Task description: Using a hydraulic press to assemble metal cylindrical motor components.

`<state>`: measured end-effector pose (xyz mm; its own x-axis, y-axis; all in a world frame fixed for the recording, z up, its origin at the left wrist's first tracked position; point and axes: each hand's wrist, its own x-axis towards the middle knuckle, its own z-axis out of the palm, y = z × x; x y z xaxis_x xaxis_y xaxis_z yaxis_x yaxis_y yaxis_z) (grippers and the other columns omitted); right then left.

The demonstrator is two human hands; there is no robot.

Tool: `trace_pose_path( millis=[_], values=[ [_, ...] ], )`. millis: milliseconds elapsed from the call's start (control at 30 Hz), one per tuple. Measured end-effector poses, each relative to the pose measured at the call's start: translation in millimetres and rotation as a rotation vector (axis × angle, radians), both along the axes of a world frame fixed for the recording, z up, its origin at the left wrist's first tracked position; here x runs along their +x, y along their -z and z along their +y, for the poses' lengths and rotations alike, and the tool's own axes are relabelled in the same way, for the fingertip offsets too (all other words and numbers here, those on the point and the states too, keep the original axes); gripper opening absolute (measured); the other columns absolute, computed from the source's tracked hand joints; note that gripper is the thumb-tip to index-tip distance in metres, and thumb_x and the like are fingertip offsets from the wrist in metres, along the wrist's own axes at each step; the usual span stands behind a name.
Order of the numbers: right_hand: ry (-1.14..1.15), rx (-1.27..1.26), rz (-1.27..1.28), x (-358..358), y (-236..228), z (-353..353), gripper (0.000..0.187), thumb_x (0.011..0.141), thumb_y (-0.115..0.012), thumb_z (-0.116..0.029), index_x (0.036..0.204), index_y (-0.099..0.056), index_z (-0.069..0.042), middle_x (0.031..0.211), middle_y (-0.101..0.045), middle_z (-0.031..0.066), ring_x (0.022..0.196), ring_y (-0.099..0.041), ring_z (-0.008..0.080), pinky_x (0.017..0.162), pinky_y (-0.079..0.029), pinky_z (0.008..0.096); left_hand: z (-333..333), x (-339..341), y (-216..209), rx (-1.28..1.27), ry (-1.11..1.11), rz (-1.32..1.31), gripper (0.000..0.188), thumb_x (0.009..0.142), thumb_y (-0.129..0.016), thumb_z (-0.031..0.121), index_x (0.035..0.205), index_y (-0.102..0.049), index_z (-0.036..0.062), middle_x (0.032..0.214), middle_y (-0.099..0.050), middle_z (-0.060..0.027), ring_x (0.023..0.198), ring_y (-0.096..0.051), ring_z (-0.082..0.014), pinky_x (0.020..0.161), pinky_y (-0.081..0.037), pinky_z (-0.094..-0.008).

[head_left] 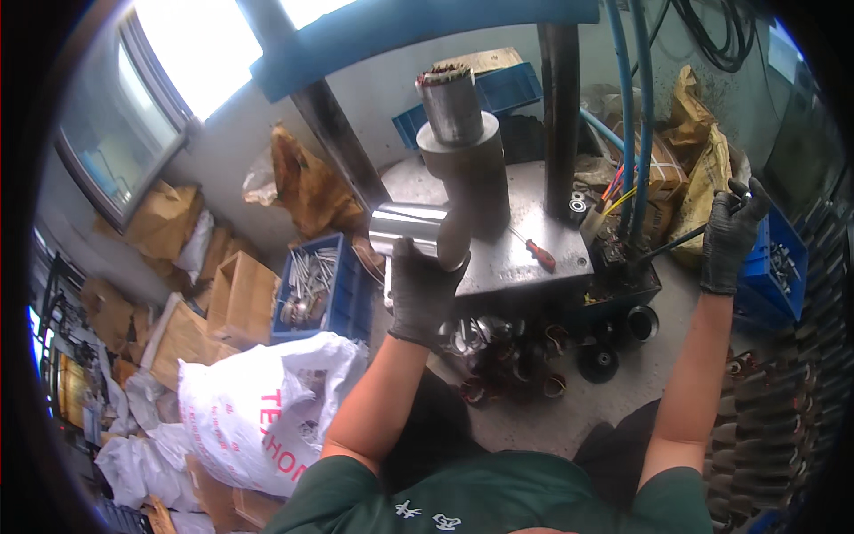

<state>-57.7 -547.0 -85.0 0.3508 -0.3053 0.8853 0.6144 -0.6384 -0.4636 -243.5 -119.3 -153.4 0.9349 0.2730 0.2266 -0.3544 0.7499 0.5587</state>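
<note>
My left hand [420, 289], in a dark glove, is wrapped round a shiny metal cylinder [409, 227] lying sideways at the left of the press plate [525, 214]. On the plate, a thick steel post [476, 182] carries a metal motor stator [452, 109], with reddish windings showing at its top. My right hand [731, 236], also gloved, is closed at the far right, where a dark lever [680, 242] runs into it. The lever's end is mostly hidden by the fingers. A red-handled screwdriver [540, 255] lies on the plate's right part.
Steel columns [560, 120] and a blue crossbeam [427, 44] frame the post. A blue crate of metal rods [311, 280] and a white sack [258, 409] stand left. Dark ring-shaped parts [598, 363] lie on the floor below. Another blue bin [774, 271] and stacked metal parts [774, 418] are at right.
</note>
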Motion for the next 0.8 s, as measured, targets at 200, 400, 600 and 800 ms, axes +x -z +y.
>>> trace_pose_path(
  millis=[200, 400, 600, 800],
  values=[
    [-0.121, 0.074, 0.022, -11, 0, -5, 0.057, 0.093, -0.059, 0.008, 0.143, -0.039, -0.009, 0.124, -0.061, 0.0133, 0.093, -0.066, 0.0146, 0.085, -0.057, 0.0302, 27, 20, -11, 0.228, -0.136, -0.079, 0.057, 0.091, -0.074, 0.042, 0.129, -0.058, 0.0036, 0.111, -0.067, -0.0100, 0.105, -0.066, -0.0261, 0.093, -0.053, -0.0430],
    [-0.125, 0.087, 0.038, -27, -9, 7, 0.077, 0.091, -0.059, 0.011, 0.157, -0.028, -0.012, 0.127, -0.058, 0.0136, 0.095, -0.065, 0.0148, 0.087, -0.056, 0.0307, 34, 52, -79, 0.768, -0.672, -0.052, 0.026, 0.094, -0.074, 0.031, 0.104, -0.068, 0.0078, 0.097, -0.067, -0.0025, 0.092, -0.066, -0.0137, 0.079, -0.055, -0.0311],
    [-0.291, 0.188, 0.041, -27, -10, 9, 0.084, 0.089, -0.057, 0.006, 0.161, -0.018, -0.010, 0.124, -0.058, 0.0171, 0.095, -0.064, 0.0186, 0.085, -0.056, 0.0331, 21, 92, -146, 0.558, -0.953, -0.340, 0.052, 0.085, -0.079, 0.000, 0.131, -0.055, 0.0069, 0.123, -0.062, -0.0058, 0.111, -0.063, -0.0173, 0.091, -0.059, -0.0351],
    [-0.330, 0.207, 0.058, -28, -8, 9, 0.083, 0.089, -0.061, 0.005, 0.159, -0.020, -0.008, 0.127, -0.056, 0.0129, 0.094, -0.062, 0.0151, 0.084, -0.056, 0.0306, -3, 99, -162, 1.084, -1.108, -0.419, 0.057, 0.080, -0.085, 0.004, 0.129, -0.056, 0.0044, 0.124, -0.064, -0.0078, 0.113, -0.065, -0.0196, 0.093, -0.059, -0.0358]
  ],
)
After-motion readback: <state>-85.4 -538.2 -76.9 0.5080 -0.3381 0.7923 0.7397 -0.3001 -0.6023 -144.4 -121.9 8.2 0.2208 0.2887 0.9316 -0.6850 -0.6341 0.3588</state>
